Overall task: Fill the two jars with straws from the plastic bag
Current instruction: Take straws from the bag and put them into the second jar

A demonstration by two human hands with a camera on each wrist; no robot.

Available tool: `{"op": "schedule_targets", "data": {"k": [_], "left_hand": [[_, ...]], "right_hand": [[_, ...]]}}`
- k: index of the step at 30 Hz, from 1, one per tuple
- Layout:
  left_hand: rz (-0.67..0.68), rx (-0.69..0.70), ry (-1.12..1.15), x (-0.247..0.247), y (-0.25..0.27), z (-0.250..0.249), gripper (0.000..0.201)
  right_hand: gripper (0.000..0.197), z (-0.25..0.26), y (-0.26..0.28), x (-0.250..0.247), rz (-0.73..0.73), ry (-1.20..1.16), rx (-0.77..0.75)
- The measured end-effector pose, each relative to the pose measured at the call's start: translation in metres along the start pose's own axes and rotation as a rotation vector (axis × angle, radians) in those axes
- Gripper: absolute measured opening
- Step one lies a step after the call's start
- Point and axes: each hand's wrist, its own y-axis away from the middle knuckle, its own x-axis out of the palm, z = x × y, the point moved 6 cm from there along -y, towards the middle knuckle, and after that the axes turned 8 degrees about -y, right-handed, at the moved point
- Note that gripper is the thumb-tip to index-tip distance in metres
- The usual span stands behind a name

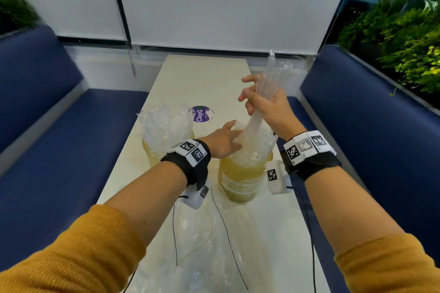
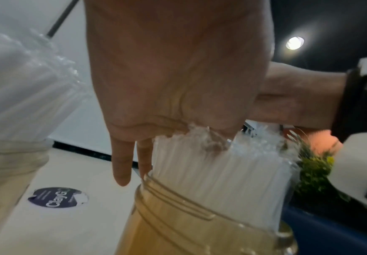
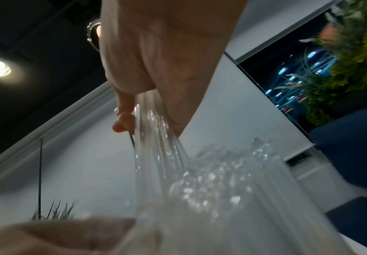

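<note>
the right hand was raised over the nearer jar, its fingers curled round a bundle of clear straws tilted with the lower ends in that jar's mouth. the left hand lay flat on the tops of the straws packed in the nearer jar, fingers straight and close together. the farther jar, just to its left on the pale table, stood full of straws. the plastic bag lay crumpled on the table between the forearms, near a purple sticker
</note>
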Motion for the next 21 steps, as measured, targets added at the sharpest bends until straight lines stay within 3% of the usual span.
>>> {"op": "schedule_targets", "data": {"k": [5, 8, 11, 16, 19, 21], "left_hand": [[-0.002, -0.028, 0.249, -0.003, 0.007, -0.002, 0.056], [-0.075, -0.063, 0.384, -0.008, 0.011, -0.004, 0.060], [-0.079, -0.069, 0.435, -0.010, 0.012, -0.009, 0.057], [-0.062, -0.067, 0.390, -0.014, 0.011, -0.012, 0.048], [-0.060, -0.061, 0.364, -0.012, 0.010, -0.011, 0.051], [-0.114, 0.017, 0.480, -0.016, 0.010, -0.017, 0.061]], "right_hand": [[0.036, -0.003, 0.005, 0.005, 0.146, 0.042, 0.077], [0.029, -0.007, 0.007, 0.001, 0.160, 0.082, 0.117], [0.025, -0.009, 0.007, -0.001, 0.167, 0.049, 0.157], [0.032, -0.006, 0.003, 0.009, 0.303, 0.093, 0.192], [0.024, -0.018, 0.003, 0.008, 0.234, 0.096, 0.210], [0.020, -0.034, 0.009, 0.006, 0.121, 0.165, 0.212]]}}
